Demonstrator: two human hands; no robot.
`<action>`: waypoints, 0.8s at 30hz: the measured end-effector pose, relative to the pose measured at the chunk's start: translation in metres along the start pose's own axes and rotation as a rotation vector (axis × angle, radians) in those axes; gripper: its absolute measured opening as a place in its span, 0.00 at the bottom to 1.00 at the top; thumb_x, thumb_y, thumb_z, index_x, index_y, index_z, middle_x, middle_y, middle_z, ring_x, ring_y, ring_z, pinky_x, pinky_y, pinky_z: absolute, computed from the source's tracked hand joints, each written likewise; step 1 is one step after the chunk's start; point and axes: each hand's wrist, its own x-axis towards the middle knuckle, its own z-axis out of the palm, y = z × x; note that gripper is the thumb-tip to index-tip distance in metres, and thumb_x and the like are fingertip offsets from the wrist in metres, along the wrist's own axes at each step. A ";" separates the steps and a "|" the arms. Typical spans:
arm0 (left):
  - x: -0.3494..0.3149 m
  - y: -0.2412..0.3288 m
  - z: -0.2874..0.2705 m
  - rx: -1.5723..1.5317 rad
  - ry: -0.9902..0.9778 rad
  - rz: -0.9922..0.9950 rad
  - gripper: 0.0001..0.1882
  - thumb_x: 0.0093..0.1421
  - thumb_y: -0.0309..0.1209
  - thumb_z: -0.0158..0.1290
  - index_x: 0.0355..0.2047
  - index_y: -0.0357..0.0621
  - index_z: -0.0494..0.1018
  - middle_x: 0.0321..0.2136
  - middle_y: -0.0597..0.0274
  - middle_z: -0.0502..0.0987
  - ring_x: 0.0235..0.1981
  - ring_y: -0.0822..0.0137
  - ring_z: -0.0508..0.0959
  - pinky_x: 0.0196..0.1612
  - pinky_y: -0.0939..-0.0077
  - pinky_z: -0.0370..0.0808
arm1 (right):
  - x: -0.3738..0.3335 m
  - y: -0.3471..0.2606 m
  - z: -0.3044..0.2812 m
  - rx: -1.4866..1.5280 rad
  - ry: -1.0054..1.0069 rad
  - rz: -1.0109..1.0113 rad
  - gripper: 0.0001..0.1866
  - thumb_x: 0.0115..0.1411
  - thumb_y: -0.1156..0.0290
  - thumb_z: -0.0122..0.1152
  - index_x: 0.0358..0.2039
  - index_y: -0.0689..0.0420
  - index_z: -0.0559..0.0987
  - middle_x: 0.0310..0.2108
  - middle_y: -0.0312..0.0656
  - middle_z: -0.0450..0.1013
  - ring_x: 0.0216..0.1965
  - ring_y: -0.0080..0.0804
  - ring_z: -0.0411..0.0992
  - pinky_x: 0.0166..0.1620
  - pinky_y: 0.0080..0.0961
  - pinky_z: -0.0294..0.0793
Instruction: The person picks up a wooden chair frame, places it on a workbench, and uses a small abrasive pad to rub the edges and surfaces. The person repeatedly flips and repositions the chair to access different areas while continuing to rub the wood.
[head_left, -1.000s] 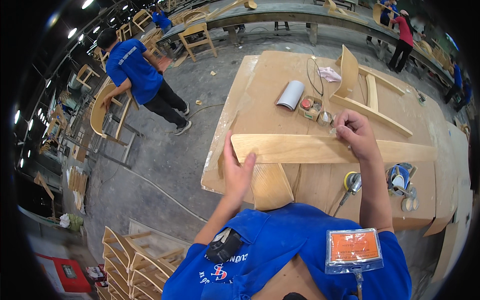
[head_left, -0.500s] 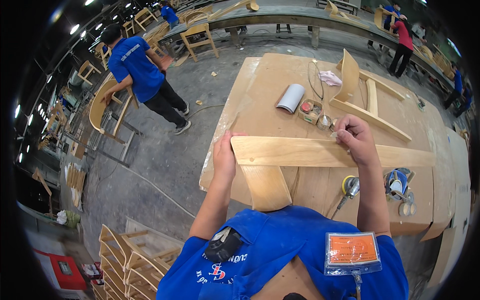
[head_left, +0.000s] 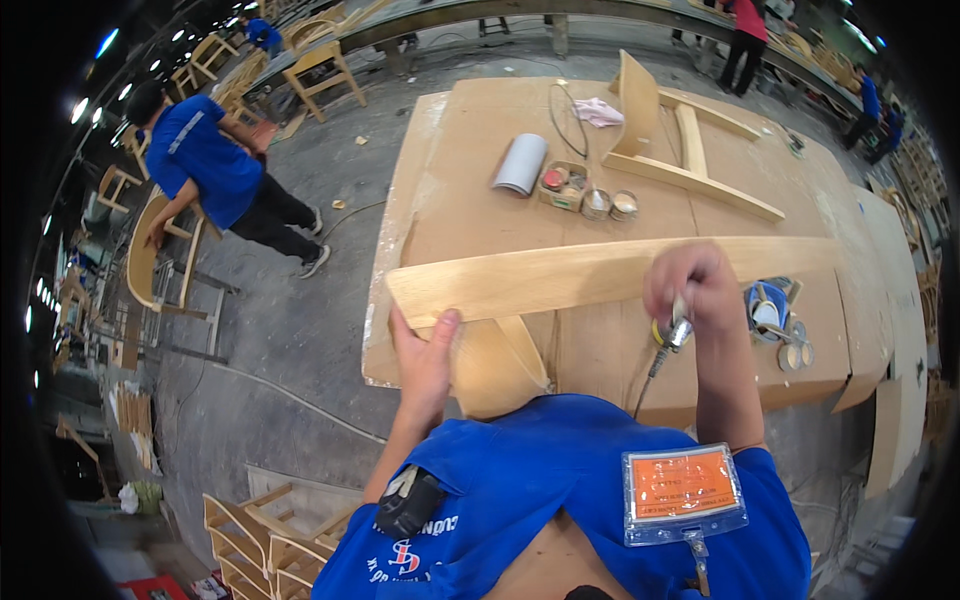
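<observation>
A long pale wooden chair part (head_left: 520,287) lies crosswise in front of me, with a curved wooden panel (head_left: 490,370) joined below its left stretch. My left hand (head_left: 425,365) grips the left end from the near edge, thumb raised against the wood. Over the right half of the board is my right hand (head_left: 692,285), fingers curled together and blurred. Something small and pale shows at its fingertips, too smeared to name. Just below that hand in the picture, a sander (head_left: 680,334) with a yellow rim and a hose is partly hidden.
On the cardboard-covered table (head_left: 460,150) are a grey curved sheet (head_left: 520,165), a small box (head_left: 564,187), two tins (head_left: 610,205), a pink cloth (head_left: 598,112) and another chair part (head_left: 700,175). A blue container (head_left: 768,308) stands right. Beyond the left edge, a co-worker (head_left: 205,160) handles a chair.
My left hand has shifted from the board's end to its near edge. The board's left end has tilted a little nearer me. My right hand has come nearer. The view has swung right.
</observation>
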 end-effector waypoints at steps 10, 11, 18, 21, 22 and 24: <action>0.039 -0.011 -0.009 0.070 0.232 0.002 0.26 0.74 0.44 0.46 0.62 0.34 0.68 0.53 0.53 0.77 0.51 0.62 0.78 0.52 0.67 0.76 | -0.258 0.104 -0.090 -0.206 0.771 0.888 0.07 0.69 0.69 0.61 0.37 0.58 0.79 0.28 0.38 0.77 0.25 0.23 0.75 0.27 0.23 0.75; 0.041 -0.012 -0.010 0.085 0.268 -0.011 0.27 0.74 0.45 0.46 0.61 0.34 0.69 0.53 0.52 0.77 0.51 0.63 0.78 0.52 0.67 0.76 | -0.294 0.115 -0.101 -0.208 0.992 0.971 0.07 0.69 0.68 0.61 0.34 0.57 0.78 0.28 0.37 0.76 0.25 0.23 0.75 0.27 0.24 0.75; 0.043 -0.001 -0.011 0.299 0.546 -0.026 0.30 0.74 0.49 0.46 0.60 0.32 0.72 0.54 0.51 0.77 0.52 0.62 0.78 0.55 0.69 0.73 | -0.460 0.160 -0.181 -0.466 1.507 1.042 0.07 0.67 0.66 0.63 0.39 0.56 0.80 0.30 0.35 0.76 0.27 0.22 0.75 0.26 0.22 0.74; 0.045 0.005 -0.017 0.414 0.507 0.002 0.32 0.74 0.50 0.44 0.62 0.31 0.71 0.57 0.51 0.76 0.54 0.60 0.77 0.58 0.69 0.72 | -0.478 0.161 -0.219 -0.761 1.504 1.057 0.09 0.63 0.68 0.65 0.41 0.57 0.82 0.34 0.41 0.80 0.28 0.28 0.77 0.30 0.27 0.77; 0.045 0.006 -0.019 0.445 0.493 0.020 0.32 0.74 0.50 0.44 0.62 0.31 0.71 0.57 0.51 0.76 0.54 0.60 0.77 0.58 0.68 0.71 | -0.478 0.159 -0.227 -0.866 1.522 1.095 0.10 0.62 0.69 0.66 0.42 0.57 0.83 0.36 0.43 0.81 0.28 0.30 0.78 0.31 0.29 0.78; 0.043 0.006 -0.022 0.462 0.484 0.068 0.32 0.75 0.49 0.42 0.63 0.31 0.69 0.57 0.49 0.76 0.55 0.59 0.76 0.59 0.68 0.71 | -0.468 0.149 -0.238 -1.142 1.449 1.176 0.10 0.60 0.72 0.65 0.42 0.59 0.84 0.37 0.47 0.82 0.31 0.38 0.79 0.36 0.33 0.79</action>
